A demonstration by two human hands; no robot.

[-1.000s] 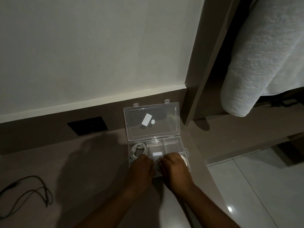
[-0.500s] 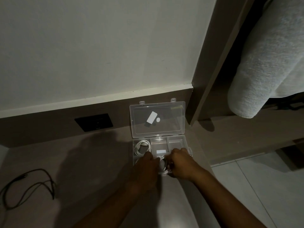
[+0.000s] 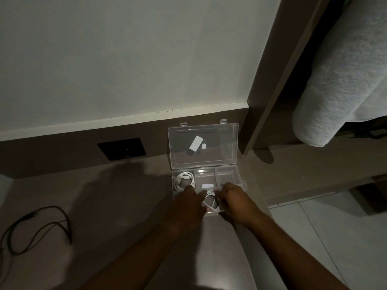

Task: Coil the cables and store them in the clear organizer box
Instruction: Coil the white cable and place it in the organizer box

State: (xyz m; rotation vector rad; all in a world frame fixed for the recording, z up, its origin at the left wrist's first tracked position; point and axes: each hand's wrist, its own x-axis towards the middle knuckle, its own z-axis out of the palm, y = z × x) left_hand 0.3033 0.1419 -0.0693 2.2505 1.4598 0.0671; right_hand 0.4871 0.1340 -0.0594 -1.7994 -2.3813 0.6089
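Note:
The clear organizer box (image 3: 227, 173) stands on a brown ledge with its lid (image 3: 202, 145) raised against the wall. A coiled white cable (image 3: 184, 180) lies in its back left compartment. A second coiled white cable (image 3: 210, 203) sits in the front compartment between my hands. My left hand (image 3: 188, 203) presses on its left side and my right hand (image 3: 234, 199) pinches its right side. A loose black cable (image 3: 37, 229) lies uncoiled on the ledge at the far left.
A black wall socket plate (image 3: 121, 148) sits left of the box. A grey rolled towel or blanket (image 3: 339, 84) hangs at the upper right beside a brown post (image 3: 270, 80). White floor tiles (image 3: 326, 237) lie below the ledge's right edge.
My hands have drawn slightly apart, so the white coil between them now shows in the front compartment. The view has shifted a little to the left.

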